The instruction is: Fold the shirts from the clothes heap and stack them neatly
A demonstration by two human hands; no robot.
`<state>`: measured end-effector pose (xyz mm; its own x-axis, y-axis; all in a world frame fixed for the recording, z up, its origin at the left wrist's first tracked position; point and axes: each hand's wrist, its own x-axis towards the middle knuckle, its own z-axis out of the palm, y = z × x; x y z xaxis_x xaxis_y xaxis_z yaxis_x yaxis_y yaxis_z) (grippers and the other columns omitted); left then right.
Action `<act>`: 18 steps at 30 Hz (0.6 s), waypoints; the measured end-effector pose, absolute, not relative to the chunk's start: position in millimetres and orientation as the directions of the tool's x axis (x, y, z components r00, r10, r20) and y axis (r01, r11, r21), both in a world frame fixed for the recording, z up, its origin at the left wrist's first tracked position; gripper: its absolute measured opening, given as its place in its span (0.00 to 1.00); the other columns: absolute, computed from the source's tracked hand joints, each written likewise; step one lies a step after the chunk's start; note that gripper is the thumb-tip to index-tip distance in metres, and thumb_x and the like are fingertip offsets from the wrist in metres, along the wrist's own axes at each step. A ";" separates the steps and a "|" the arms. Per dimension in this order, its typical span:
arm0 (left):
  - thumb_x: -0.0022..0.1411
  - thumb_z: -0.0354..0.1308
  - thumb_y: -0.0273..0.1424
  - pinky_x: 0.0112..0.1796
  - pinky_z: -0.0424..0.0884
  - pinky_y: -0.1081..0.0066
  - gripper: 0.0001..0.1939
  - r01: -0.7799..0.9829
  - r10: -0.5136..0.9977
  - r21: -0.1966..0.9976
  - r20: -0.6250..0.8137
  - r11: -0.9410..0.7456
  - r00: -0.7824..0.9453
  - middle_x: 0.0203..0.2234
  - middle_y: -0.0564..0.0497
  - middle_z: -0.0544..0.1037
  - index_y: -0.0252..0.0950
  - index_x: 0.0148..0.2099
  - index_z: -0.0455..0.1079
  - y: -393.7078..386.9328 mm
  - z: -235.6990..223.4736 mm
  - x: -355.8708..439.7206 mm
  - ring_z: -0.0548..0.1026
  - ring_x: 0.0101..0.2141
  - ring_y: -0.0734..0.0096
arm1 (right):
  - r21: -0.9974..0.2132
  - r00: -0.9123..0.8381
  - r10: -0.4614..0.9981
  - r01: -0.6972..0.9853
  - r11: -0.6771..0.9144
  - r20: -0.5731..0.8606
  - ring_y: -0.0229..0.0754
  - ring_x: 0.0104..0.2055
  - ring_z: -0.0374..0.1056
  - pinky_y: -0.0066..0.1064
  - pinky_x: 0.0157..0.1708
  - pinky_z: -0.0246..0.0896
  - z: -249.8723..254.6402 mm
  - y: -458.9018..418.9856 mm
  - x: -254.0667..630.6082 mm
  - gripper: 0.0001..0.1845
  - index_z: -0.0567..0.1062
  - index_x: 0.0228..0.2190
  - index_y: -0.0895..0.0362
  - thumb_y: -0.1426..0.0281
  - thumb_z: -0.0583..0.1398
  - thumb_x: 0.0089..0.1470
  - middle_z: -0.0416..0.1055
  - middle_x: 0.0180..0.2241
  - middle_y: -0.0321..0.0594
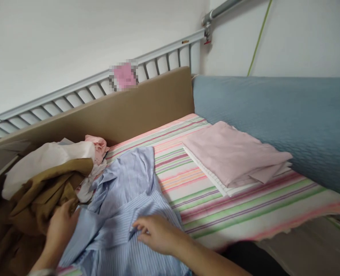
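From where I stand, over the worn head camera's view, a light-blue striped shirt lies spread on the striped sheet, left of the middle and reaching to the near edge of the scene. The right hand is over its near part, fingers curled with the tips at the cloth; I can't tell whether they pinch it. The left hand is at the shirt's left side, fingers bent, beside an olive-brown garment; its grip, too, I can't make out. Beyond that garment sit a white garment and a pink cloth, all loosely heaped against the tan panel. To the right, a folded pale-pink garment rests on white folded cloth, near the blue quilted headboard.
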<state>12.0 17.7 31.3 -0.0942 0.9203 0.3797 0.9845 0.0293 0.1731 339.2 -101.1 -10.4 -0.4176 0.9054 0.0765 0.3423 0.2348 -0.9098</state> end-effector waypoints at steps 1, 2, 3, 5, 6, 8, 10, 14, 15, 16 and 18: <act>0.49 0.51 0.43 0.42 0.70 0.60 0.20 0.975 0.931 0.191 0.363 -0.111 0.035 0.38 0.43 0.78 0.37 0.40 0.69 25.0 30.5 40.1 0.75 0.41 0.55 | -0.921 -0.443 0.894 0.317 0.226 0.067 0.35 0.36 0.70 0.22 0.35 0.58 -8.5 -100.9 342.3 0.16 0.74 0.43 0.52 0.70 0.58 0.50 0.76 0.36 0.34; 0.51 0.50 0.42 0.43 0.69 0.61 0.20 0.950 0.937 0.222 0.319 -0.219 0.141 0.40 0.43 0.77 0.36 0.42 0.70 31.3 30.5 72.7 0.74 0.42 0.57 | -0.927 -0.446 0.893 0.306 0.217 0.062 0.35 0.36 0.70 0.22 0.35 0.58 -6.3 -100.0 346.7 0.16 0.75 0.42 0.52 0.69 0.58 0.50 0.76 0.35 0.34; 0.53 0.49 0.39 0.44 0.69 0.62 0.19 0.927 0.933 0.238 0.288 -0.289 0.217 0.40 0.43 0.78 0.35 0.43 0.70 37.1 30.8 108.1 0.75 0.41 0.58 | -0.926 -0.422 0.905 0.314 0.208 0.060 0.35 0.36 0.70 0.22 0.35 0.58 -4.1 -98.5 352.3 0.14 0.76 0.40 0.52 0.69 0.57 0.50 0.77 0.34 0.34; 0.57 0.48 0.34 0.47 0.67 0.65 0.17 0.890 0.907 0.209 0.216 -0.405 0.362 0.42 0.43 0.76 0.34 0.45 0.69 48.1 30.0 180.1 0.73 0.44 0.62 | -0.899 -0.284 0.957 0.405 0.169 0.051 0.35 0.34 0.70 0.23 0.34 0.57 -0.8 -93.9 365.9 0.12 0.77 0.35 0.53 0.70 0.54 0.52 0.76 0.32 0.34; 0.58 0.49 0.32 0.48 0.66 0.66 0.16 0.891 0.905 0.177 0.161 -0.419 0.393 0.44 0.43 0.76 0.34 0.47 0.68 54.4 28.0 213.3 0.72 0.45 0.64 | -0.870 -0.194 0.980 0.476 0.126 0.036 0.36 0.34 0.70 0.24 0.33 0.56 -0.1 -91.5 373.0 0.12 0.77 0.32 0.53 0.70 0.54 0.53 0.76 0.31 0.35; 0.58 0.49 0.31 0.49 0.64 0.67 0.16 0.892 0.903 0.152 0.138 -0.426 0.407 0.45 0.41 0.74 0.33 0.48 0.68 70.3 19.3 268.5 0.70 0.48 0.63 | -0.794 -0.050 0.999 0.607 0.024 -0.008 0.38 0.33 0.70 0.26 0.32 0.56 -0.9 -87.9 384.9 0.11 0.77 0.29 0.54 0.71 0.53 0.52 0.76 0.30 0.36; 0.56 0.51 0.28 0.49 0.64 0.63 0.16 0.911 0.918 0.133 0.123 -0.391 0.376 0.44 0.38 0.73 0.31 0.47 0.68 91.0 5.6 306.3 0.69 0.49 0.57 | -0.723 -0.006 0.998 0.690 -0.041 -0.062 0.40 0.33 0.71 0.27 0.31 0.56 -3.4 -86.9 391.0 0.10 0.76 0.28 0.53 0.70 0.54 0.51 0.76 0.29 0.37; 0.56 0.51 0.24 0.46 0.64 0.55 0.15 0.948 0.960 0.162 0.098 -0.274 0.261 0.44 0.31 0.71 0.26 0.47 0.67 140.9 -21.5 342.2 0.68 0.49 0.49 | -0.591 -0.104 0.975 0.806 -0.034 -0.198 0.48 0.33 0.72 0.30 0.28 0.59 -10.0 -86.0 383.7 0.11 0.76 0.31 0.54 0.63 0.62 0.44 0.76 0.32 0.42; 0.57 0.50 0.24 0.46 0.64 0.55 0.15 0.950 0.968 0.188 0.087 -0.248 0.235 0.44 0.31 0.71 0.26 0.46 0.67 153.9 -25.4 345.9 0.68 0.49 0.49 | -0.552 -0.148 0.962 0.834 -0.004 -0.230 0.49 0.33 0.72 0.30 0.26 0.59 -13.0 -84.7 379.5 0.16 0.76 0.33 0.55 0.63 0.65 0.39 0.76 0.34 0.43; 0.58 0.50 0.24 0.46 0.64 0.55 0.13 0.949 0.974 0.222 0.073 -0.224 0.213 0.43 0.32 0.72 0.28 0.46 0.67 167.0 -27.7 348.0 0.69 0.48 0.51 | -0.517 -0.184 0.952 0.855 0.033 -0.244 0.50 0.32 0.72 0.30 0.25 0.59 -17.3 -82.9 375.1 0.19 0.75 0.34 0.56 0.65 0.67 0.36 0.75 0.34 0.45; 0.60 0.52 0.28 0.46 0.66 0.56 0.11 0.935 0.984 0.307 0.042 -0.179 0.175 0.42 0.37 0.73 0.30 0.44 0.68 193.2 -28.3 347.6 0.70 0.46 0.56 | -0.460 -0.208 0.959 0.882 0.099 -0.193 0.48 0.31 0.72 0.28 0.22 0.58 -30.2 -79.8 366.8 0.16 0.74 0.34 0.56 0.71 0.66 0.38 0.75 0.32 0.44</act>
